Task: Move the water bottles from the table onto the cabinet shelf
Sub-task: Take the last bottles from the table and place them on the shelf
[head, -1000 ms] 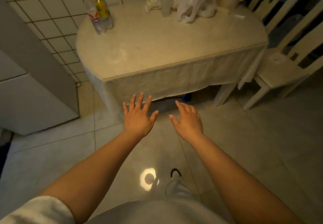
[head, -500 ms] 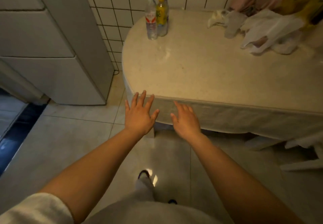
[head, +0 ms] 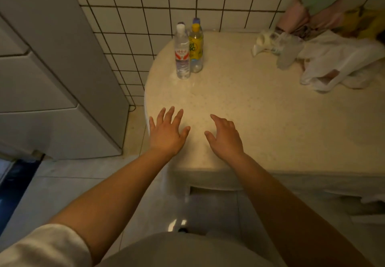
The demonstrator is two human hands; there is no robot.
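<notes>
Hands, left hand (head: 166,134) and right hand (head: 226,138), hover spread and empty over the tabletop (head: 239,108); the clear bottle (head: 182,53) and yellow bottle (head: 196,49) stand touching by the tiled wall, so each grip should wrap mid-body.

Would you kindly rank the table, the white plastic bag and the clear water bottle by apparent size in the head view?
1. table
2. white plastic bag
3. clear water bottle
No close calls, though the bottle stands farther away.
</notes>
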